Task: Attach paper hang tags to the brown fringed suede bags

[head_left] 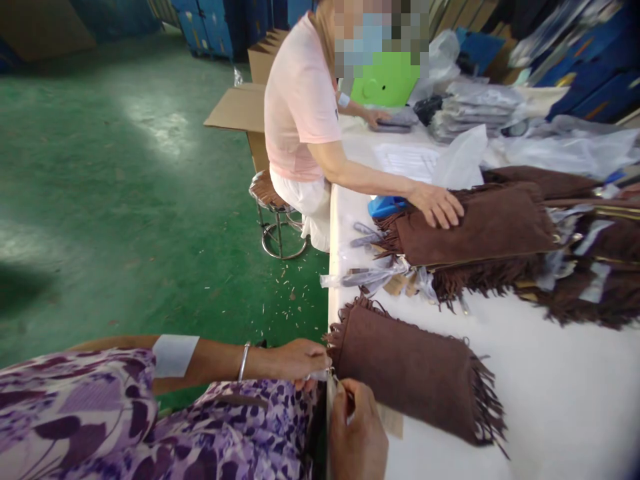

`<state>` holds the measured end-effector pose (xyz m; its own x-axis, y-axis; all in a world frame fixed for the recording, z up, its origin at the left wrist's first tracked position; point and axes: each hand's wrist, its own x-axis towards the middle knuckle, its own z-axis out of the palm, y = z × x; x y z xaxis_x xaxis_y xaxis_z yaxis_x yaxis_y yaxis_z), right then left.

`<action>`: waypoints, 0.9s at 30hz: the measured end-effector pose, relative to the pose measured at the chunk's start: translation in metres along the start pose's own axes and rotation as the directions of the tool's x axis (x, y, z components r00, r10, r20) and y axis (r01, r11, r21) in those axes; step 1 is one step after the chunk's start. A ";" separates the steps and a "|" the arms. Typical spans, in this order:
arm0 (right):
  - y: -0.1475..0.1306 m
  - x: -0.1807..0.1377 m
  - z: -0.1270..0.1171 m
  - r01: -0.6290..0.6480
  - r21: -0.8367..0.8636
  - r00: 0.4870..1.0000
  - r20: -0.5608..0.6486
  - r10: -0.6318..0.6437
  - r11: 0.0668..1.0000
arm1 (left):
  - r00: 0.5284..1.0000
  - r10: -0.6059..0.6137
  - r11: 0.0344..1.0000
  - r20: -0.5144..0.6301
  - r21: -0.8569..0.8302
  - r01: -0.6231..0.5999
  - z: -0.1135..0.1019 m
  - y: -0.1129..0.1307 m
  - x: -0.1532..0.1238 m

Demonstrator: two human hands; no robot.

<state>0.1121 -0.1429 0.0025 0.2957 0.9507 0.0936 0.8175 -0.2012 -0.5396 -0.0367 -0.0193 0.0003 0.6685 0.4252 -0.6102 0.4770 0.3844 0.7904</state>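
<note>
Item: brown fringed suede-like pouch (415, 370), lying flat on the white table (565, 400), its near corner at the table's front edge. One fringed side points toward the table edge, the other trails away to the far right.

At that near corner: the left hand (295, 360) pinches something small and pale, seemingly a tag or its string, fingers closed on it; a bangle (243, 361) sits on the wrist and a white patch (174, 355) on the forearm. The right hand (357, 430), just below the corner, is curled, fingertips drawn together at the same spot; what it grips is too small to tell. A tan card (393, 421) shows under the pouch beside this hand.

Progress, as judged: this pouch is mid-handling at its corner, not yet set aside.

Beyond the pouch, up the table: clear plastic bags (370, 275), then a stack of like brown fringed pieces (480, 230), with a co-worker's hand (437, 205) resting on top. Further off, folded grey goods in wrap (475, 110).

Left of the table: green floor (125, 200), scattered trimmings, a metal stool (280, 227).
</note>
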 end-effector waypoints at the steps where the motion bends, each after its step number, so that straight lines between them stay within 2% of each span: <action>1: 0.000 0.001 -0.001 0.007 -0.006 1.000 0.006 -0.007 1.000 | 1.000 0.004 1.000 0.005 -0.013 -0.004 0.000 -0.001 0.001; 7: -0.006 0.006 -0.001 0.000 -0.035 1.000 -0.008 -0.001 0.999 | 0.998 0.037 0.996 0.057 -0.080 -0.032 -0.002 -0.012 0.009; 12: -0.009 0.009 0.001 0.017 -0.085 0.999 0.040 -0.014 0.996 | 0.989 -0.012 0.994 0.148 -0.103 0.028 -0.005 -0.014 0.015; 17: -0.010 0.010 0.005 0.046 -0.161 0.996 0.083 -0.033 0.986 | 0.971 -0.045 0.962 0.233 -0.252 0.105 -0.006 -0.019 0.020; 22: -0.009 0.011 0.008 0.115 -0.245 0.986 0.148 -0.080 0.963 | 0.993 0.018 0.972 0.119 -0.237 0.011 -0.006 -0.030 0.030; 27: -0.009 0.009 0.010 0.106 -0.261 0.988 0.136 -0.072 0.959 | 0.996 0.073 0.973 0.055 -0.224 -0.059 -0.004 -0.038 0.039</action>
<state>0.1027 -0.1306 0.0001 0.1658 0.9860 0.0173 0.9448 -0.1538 -0.2893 -0.0313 -0.0143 -0.0540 0.7318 0.4064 -0.5472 0.2970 0.5324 0.7927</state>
